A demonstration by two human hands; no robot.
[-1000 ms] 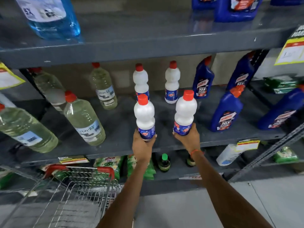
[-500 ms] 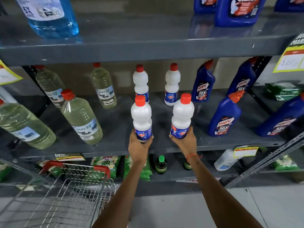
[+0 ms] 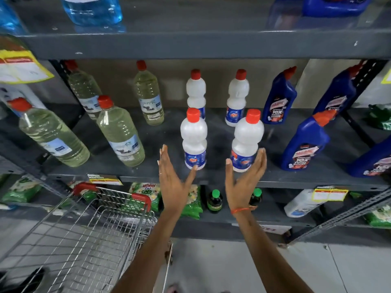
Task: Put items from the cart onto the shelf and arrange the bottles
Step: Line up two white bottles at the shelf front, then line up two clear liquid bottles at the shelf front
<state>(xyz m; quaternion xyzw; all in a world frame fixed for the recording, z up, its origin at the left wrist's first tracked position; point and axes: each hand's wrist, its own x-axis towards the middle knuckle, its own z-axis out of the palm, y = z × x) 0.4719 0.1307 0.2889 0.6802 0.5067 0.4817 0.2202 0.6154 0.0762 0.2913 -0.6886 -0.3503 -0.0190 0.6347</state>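
Both hands have let go since half a second ago. Left hand [image 3: 173, 182] splayed, empty, thumb tip brushing the left white bottle [image 3: 194, 138] standing at the shelf [image 3: 296, 180] front, 12 o'clock of it. Right hand [image 3: 243, 182] loosely cupped around the right white bottle [image 3: 246, 142], gripping nothing. Risk: a withdrawing finger tips either narrow bottle off the edge.

Retail shop aisle. Grey steel shelving [image 3: 190, 44] stocked with repeated white red-capped cleaner bottles [image 3: 194, 138], yellow price tags [image 3: 329, 194] on shelf edges, wire shopping cart with red handle [image 3: 110, 192].
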